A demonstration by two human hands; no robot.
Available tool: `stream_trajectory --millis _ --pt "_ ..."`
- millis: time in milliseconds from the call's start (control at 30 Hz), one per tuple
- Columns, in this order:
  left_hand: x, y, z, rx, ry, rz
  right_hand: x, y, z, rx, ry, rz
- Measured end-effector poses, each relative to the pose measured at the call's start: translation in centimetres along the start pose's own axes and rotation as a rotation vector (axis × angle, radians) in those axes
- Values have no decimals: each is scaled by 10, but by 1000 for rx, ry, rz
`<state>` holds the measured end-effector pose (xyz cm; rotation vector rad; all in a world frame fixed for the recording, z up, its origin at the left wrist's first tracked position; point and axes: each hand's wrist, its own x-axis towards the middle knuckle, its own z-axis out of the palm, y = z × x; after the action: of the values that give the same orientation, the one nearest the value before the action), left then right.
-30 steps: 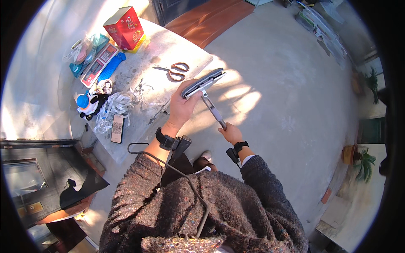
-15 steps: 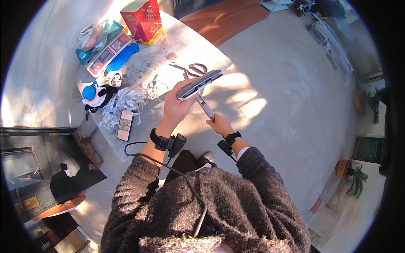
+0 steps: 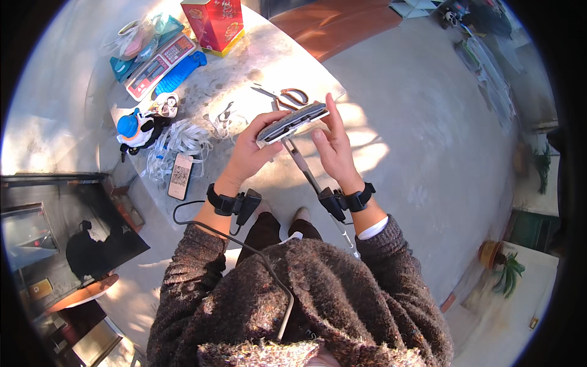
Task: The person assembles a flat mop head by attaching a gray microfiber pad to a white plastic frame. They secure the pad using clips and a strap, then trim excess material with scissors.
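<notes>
A flat mop is held up in front of me, its head (image 3: pixel 292 124) level with a grey pad on top and a white-and-black plate beneath. My left hand (image 3: pixel 249 147) grips the left end of that head, thumb below and fingers behind. From its underside the grey mop handle (image 3: pixel 301 161) slants down toward my right forearm and passes behind the wrist strap. At the right end of the head is my right hand (image 3: pixel 336 153), fingers stretched and thumb apart; whether it touches the pad I cannot tell.
On the table (image 3: pixel 214 165) lie scissors (image 3: pixel 292 96), clear plastic strips (image 3: pixel 182 142) and a phone (image 3: pixel 180 176). Farther left are a penguin toy (image 3: pixel 136 129), a scale (image 3: pixel 160 66) and a red box (image 3: pixel 214 27). A potted plant (image 3: pixel 494 255) stands at far right.
My right hand has let go of the handle and moved up to the right end of the mop head, fingers spread. The handle's lower part now shows. The left hand keeps its grip.
</notes>
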<state>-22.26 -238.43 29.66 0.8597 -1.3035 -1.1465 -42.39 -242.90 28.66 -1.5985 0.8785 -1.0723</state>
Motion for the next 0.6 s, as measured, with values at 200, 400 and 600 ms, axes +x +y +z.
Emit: stream_trajectory --millis 200,400,600 --pt "3 13 -6 -78 -94 -25 17 -13 13 61 -4 -36" --pt "3 21 -13 305 38 25 16 -14 9 45 27 -75" --pt "3 17 -7 453 355 -19 12 -12 11 189 41 -49"
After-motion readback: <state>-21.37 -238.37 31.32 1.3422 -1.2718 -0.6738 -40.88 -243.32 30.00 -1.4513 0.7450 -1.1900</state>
